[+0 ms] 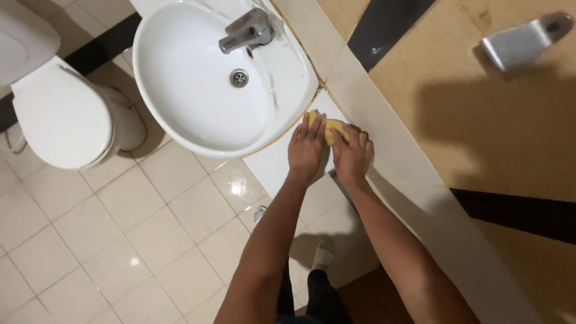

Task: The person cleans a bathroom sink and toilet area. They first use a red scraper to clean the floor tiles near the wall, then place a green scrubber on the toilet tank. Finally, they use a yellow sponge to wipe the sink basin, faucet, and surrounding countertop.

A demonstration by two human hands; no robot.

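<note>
White toilet (60,117) at the floor's far-left edge, lid down. White basin (204,78) hangs off the tiled wall (414,156), chrome tap (245,31) at its wall-side rim. Both hands against the wall just beside the basin's near rim: left hand (306,149) and right hand (353,157) each pressed on a yellow sponge (332,128), fingers flat over it, touching each other.

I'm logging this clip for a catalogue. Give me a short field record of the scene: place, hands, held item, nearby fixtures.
place: tiled bathroom, seen from above
left hand: pressed on yellow sponge
right hand: also on the sponge
surface: white ledge beside the washbasin
nearby: chrome tap, toilet, metal wall fitting
</note>
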